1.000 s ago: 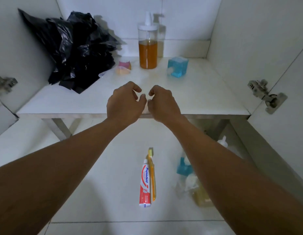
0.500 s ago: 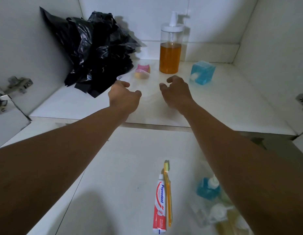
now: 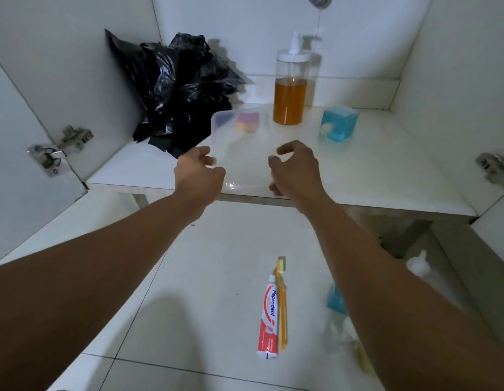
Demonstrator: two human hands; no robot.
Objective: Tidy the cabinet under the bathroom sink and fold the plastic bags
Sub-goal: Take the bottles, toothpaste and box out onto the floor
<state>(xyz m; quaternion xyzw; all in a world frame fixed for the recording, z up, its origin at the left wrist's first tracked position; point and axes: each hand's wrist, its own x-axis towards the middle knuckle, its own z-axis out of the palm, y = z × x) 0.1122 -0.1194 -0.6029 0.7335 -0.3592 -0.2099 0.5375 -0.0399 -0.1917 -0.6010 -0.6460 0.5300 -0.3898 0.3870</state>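
A clear plastic tray (image 3: 245, 153) is lifted and tilted above the white cabinet shelf (image 3: 372, 176). My left hand (image 3: 198, 172) grips its left edge and my right hand (image 3: 294, 167) grips its right edge. Behind the tray, seen through it, lies a pink and orange sponge (image 3: 248, 122). A crumpled heap of black plastic bags (image 3: 177, 91) fills the shelf's back left corner. A tall pump bottle of orange liquid (image 3: 290, 88) and a blue square bottle (image 3: 339, 122) stand at the back.
On the tiled floor below lie a red toothpaste tube (image 3: 269, 317) and a yellow toothbrush (image 3: 282, 300). More bottles (image 3: 336, 300) are partly hidden under my right forearm. Door hinges (image 3: 59, 148) stick out at left and right. A drain hose (image 3: 318, 0) hangs at top.
Both hands moved forward onto the shelf, took hold of the clear tray's sides and raised it tilted. The camera has shifted leftward and closer.
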